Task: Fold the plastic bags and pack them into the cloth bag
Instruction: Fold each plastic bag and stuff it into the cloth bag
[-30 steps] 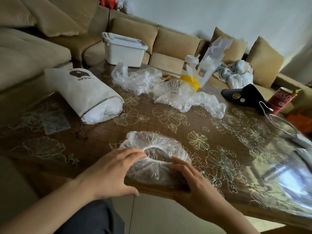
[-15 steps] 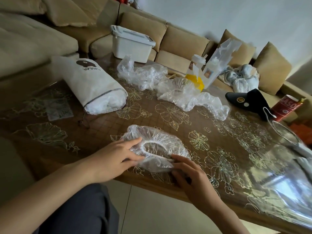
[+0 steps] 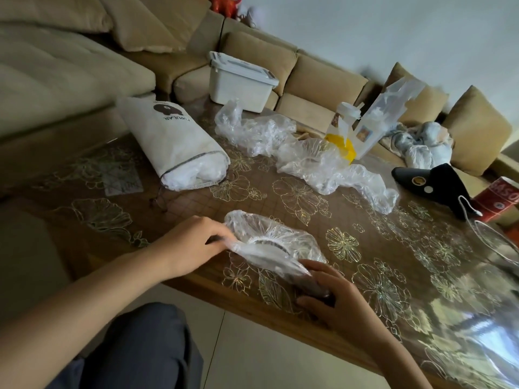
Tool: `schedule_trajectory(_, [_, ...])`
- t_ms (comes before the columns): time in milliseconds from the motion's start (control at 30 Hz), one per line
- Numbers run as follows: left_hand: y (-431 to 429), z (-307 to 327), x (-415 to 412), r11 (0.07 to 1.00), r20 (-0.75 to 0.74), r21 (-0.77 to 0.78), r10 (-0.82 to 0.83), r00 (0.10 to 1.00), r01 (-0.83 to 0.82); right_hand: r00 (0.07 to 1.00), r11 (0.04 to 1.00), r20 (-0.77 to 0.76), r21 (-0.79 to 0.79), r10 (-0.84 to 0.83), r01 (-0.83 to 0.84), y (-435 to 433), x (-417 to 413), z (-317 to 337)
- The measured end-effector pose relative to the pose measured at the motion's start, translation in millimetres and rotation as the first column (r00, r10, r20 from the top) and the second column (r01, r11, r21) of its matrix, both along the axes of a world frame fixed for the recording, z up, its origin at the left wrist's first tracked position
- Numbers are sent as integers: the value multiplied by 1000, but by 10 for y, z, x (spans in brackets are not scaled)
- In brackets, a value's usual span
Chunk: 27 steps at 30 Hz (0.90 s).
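my left hand (image 3: 196, 242) comes in low from the left, fingers curled, pinching the left end of the clear plastic bag (image 3: 269, 240). my right hand (image 3: 337, 296) sits at the near edge of the counter (image 3: 280, 197), fingers bent over the bag's other end, gripping it. the bag lies folded over on the counter between them. the cloth bag (image 3: 174, 144) lies on its side further back, printed "popular" upside down. a red can (image 3: 502, 196) at the right reads "aso".

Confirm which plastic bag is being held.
The near bag at the table front edge: left hand pinches one end, right hand grips the other. The other bags lie crumpled and untouched mid-table.
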<state>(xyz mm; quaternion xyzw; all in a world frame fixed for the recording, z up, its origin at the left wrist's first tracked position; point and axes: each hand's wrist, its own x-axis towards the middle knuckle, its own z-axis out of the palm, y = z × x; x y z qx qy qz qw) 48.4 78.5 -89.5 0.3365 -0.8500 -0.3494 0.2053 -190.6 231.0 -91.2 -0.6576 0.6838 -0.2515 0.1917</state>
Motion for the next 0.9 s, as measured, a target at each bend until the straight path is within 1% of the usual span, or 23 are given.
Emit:
schedule_trajectory(67, [-23, 27, 15, 1000, 18, 12, -16, 1000, 16, 997, 996, 52, -70, -53, 56, -22, -18, 9])
schedule_trajectory(133, [-40, 43, 31, 999, 21, 24, -24, 999, 23, 995, 992, 67, -97, -77, 83, -27, -47, 41])
schedule_trajectory(233, [-27, 81, 23, 999, -16, 40, 8, 1000, -7, 999, 998, 17, -46, -45, 46, 10, -90, 134])
schedule_trajectory(267, [-25, 91, 14, 999, -18, 39, 15, 1000, -14, 998, 998, 30, -37, -49, 50, 11, -99, 156])
schedule_trajectory(367, [-36, 98, -29, 996, -26, 86, 37, 999, -35, 974, 990, 175, 9, -143, 143, -73, -97, 187])
schedule_trajectory(467, [-78, 66, -100, 981, -53, 130, 149, 987, -141, 933, 958, 227, 17, -281, 285, -242, -112, 136])
schedule_trajectory(533, [-99, 54, -155, 963, -40, 140, 238, 970, -230, 915, 939, 216, 19, -340, 344, -373, -109, 109])
schedule_trajectory(600, [-92, 43, -227, 946, -9, 107, 309, 951, -307, 918, 926, 124, 21, -378, 378, -478, -94, 89])
schedule_trajectory(633, [-78, 38, -265, 937, 23, 55, 345, 938, -346, 913, 915, 59, 7, -403, 403, -518, -81, 79])
schedule_trajectory(700, [-51, 7, -334, 897, 96, -106, 438, 894, -428, 881, 884, -67, -24, -468, 467, -581, -47, 58])
schedule_trajectory(767, [-23, -37, -399, 835, 127, -259, 528, 840, -486, 829, 843, -166, -41, -534, 536, -635, -21, 16])
schedule_trajectory(833, [31, -65, -459, 795, 167, -362, 569, 805, -486, 780, 814, -257, -57, -571, 578, -676, 30, -18])
schedule_trajectory(900, [86, -66, -504, 776, 203, -416, 588, 783, -475, 743, 803, -340, -70, -577, 592, -702, 76, -23])
